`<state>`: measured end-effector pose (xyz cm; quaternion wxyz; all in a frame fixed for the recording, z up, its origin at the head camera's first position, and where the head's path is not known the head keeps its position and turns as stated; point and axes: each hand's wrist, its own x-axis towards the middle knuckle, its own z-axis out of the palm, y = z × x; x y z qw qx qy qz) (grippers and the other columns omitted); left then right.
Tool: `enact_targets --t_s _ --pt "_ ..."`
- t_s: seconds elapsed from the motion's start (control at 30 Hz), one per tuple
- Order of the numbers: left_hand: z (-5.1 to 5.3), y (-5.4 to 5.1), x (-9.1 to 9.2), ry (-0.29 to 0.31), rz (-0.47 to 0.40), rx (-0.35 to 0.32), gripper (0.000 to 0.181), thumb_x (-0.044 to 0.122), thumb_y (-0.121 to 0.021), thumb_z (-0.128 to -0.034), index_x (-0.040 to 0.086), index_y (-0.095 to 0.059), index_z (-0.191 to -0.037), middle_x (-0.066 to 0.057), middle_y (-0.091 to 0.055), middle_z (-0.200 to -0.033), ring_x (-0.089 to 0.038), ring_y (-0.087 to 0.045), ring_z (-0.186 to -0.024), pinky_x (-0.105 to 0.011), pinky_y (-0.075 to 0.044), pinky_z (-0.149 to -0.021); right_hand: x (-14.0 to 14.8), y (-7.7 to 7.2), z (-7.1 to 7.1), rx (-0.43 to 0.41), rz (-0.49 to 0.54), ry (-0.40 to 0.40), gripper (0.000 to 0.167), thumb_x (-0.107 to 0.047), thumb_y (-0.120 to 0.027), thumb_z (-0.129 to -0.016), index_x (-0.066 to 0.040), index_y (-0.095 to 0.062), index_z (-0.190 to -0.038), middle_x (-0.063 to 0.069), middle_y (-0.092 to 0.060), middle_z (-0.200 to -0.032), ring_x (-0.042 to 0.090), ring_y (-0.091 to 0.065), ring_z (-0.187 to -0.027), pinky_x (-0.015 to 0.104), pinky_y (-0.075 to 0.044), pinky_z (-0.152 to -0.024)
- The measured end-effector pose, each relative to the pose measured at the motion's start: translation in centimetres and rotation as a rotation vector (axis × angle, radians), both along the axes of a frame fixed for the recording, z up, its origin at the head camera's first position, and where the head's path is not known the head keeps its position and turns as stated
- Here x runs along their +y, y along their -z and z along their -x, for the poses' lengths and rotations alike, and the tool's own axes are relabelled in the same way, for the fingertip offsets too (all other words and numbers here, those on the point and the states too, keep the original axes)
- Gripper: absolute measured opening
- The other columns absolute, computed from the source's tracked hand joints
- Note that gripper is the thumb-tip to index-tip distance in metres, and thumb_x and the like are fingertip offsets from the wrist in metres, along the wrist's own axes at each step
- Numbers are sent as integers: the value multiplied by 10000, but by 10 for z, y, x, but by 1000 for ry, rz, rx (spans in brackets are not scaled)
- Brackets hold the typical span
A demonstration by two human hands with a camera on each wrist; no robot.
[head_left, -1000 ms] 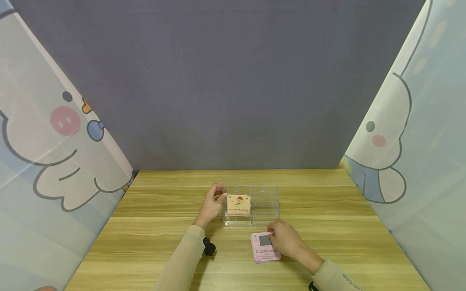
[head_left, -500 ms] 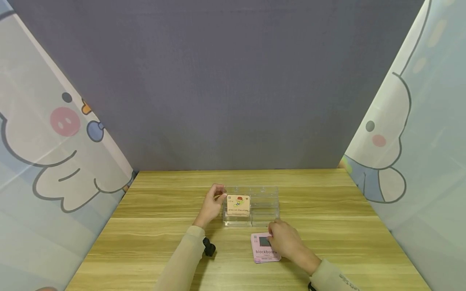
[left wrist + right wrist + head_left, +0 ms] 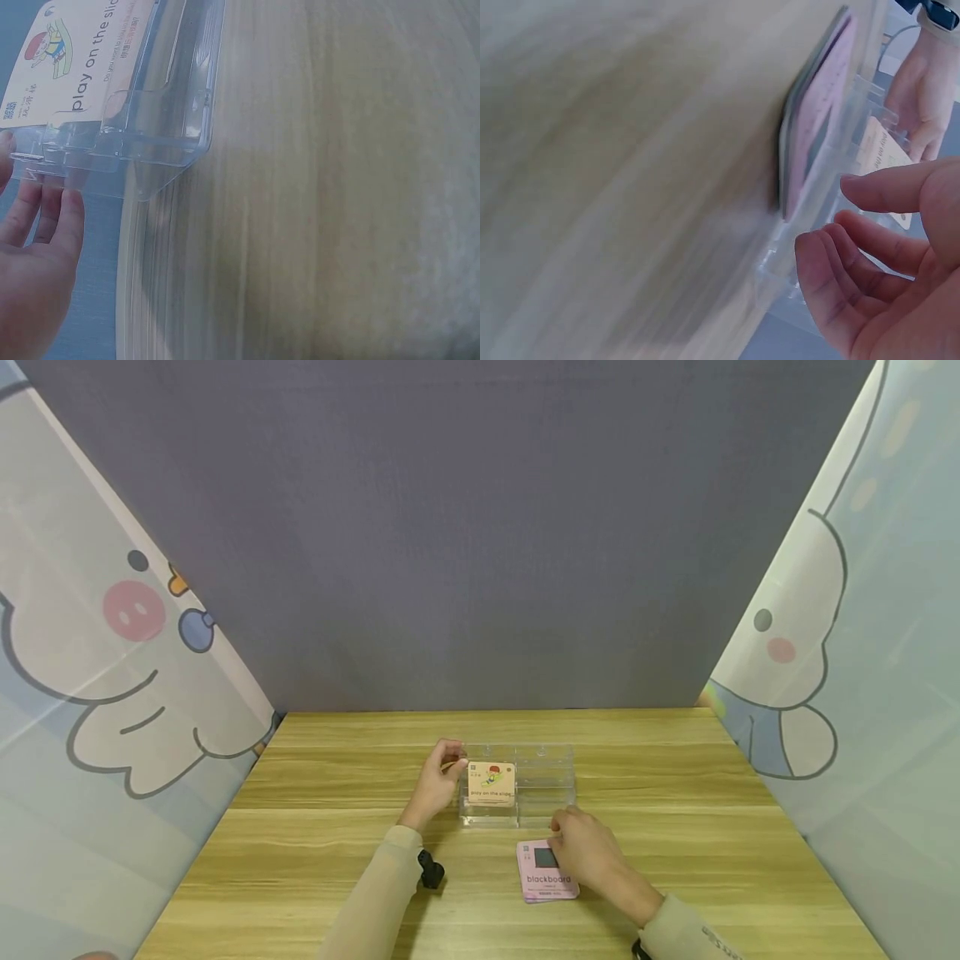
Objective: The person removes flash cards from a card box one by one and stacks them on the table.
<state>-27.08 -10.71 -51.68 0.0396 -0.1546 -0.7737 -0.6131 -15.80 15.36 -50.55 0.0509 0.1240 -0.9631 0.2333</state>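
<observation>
At its left edge, a clear plastic display holder (image 3: pixel 546 795) is pinched by my left hand (image 3: pixel 437 783). In the left wrist view the left fingers (image 3: pixel 67 225) reach the holder's edge, with the thumb partly cut off. A yellow card (image 3: pixel 491 783) reading "play on the slide" leans in the holder's left half. Nearer to me lies a small stack of pink cards (image 3: pixel 534 887), "blackboard" on top. Over the stack's upper right side is my right hand (image 3: pixel 588 853). In the right wrist view its thumb (image 3: pixel 885 189) and fingers are bent and apart, nothing between them.
The wooden table (image 3: pixel 322 827) has a dark grey wall panel (image 3: pixel 480 543) behind it. Cartoon-printed curtains (image 3: pixel 885 693) stand along both sides. A black wrist device (image 3: pixel 430 870) is strapped below my left hand.
My right hand has shifted very slightly upward over the pink cards. The left hand, the holder and both sets of cards stay in place.
</observation>
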Motion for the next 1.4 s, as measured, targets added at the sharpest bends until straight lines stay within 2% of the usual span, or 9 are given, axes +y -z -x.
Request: enact_targets --t_s 0.1,0.23,0.33,0.6,0.77,0.93,1.2,1.4 --pt "4 6 -1 0 -6 4 293 22 -555 -1037 46 -526 -1327 -224 -551 -1266 -347 -551 -1188 -533 -469 -1021 -2 -5 1 0 17 7 85 -53 -773 -852 -44 -692 -879 -28 -549 -737 86 -476 -617 214 -419 -499" --pt "3 5 -2 2 1 -4 278 30 -554 -1038 56 -530 -1314 -219 -553 -1259 -328 -553 -1178 -516 -472 -1018 -4 -11 2 11 45 -2 88 -45 -772 -859 -42 -685 -877 -31 -542 -723 87 -466 -594 210 -401 -472" --pt "3 4 -2 7 5 -7 293 16 -546 -1039 17 -513 -1330 -250 -542 -1270 -339 -549 -1180 -520 -469 -1019 -6 -15 4 23 56 -1 90 -55 -775 -864 -45 -687 -875 -30 -547 -725 89 -466 -586 216 -398 -466" --pt "2 2 -2 4 10 -2 293 13 -538 -1043 1 -507 -1334 -246 -545 -1268 -340 -551 -1182 -516 -473 -1016 -10 -22 11 87 59 -2 76 -73 -779 -867 -59 -705 -878 6 -641 -777 73 -497 -599 221 -442 -500" --pt "2 4 -2 2 7 7 285 14 -544 -1040 7 -516 -1324 -215 -561 -1248 -343 -554 -1176 -524 -475 -1012 -12 -23 13 84 66 14 54 -103 -766 -880 -70 -726 -897 26 -682 -822 67 -518 -618 237 -475 -542" --pt "2 4 -1 0 8 0 297 8 -547 -1037 -5 -513 -1331 -192 -566 -1240 -337 -554 -1178 -516 -471 -1021 -13 -26 16 84 92 20 54 -107 -752 -892 -67 -728 -919 11 -661 -830 81 -518 -645 253 -480 -568" --pt "3 6 -1 0 -12 12 302 7 -545 -1037 -26 -499 -1333 -253 -553 -1267 -358 -551 -1179 -537 -467 -1015 -17 -29 22 150 122 -2 51 -101 -760 -889 -74 -718 -896 4 -661 -823 85 -538 -668 250 -488 -573" --pt "3 8 0 -9 -28 23 297 -13 -545 -1031 -9 -509 -1326 -273 -546 -1263 -386 -549 -1178 -572 -462 -1008 -19 -33 26 170 164 0 56 -101 -763 -889 -80 -711 -889 -15 -640 -825 96 -539 -700 251 -491 -599"
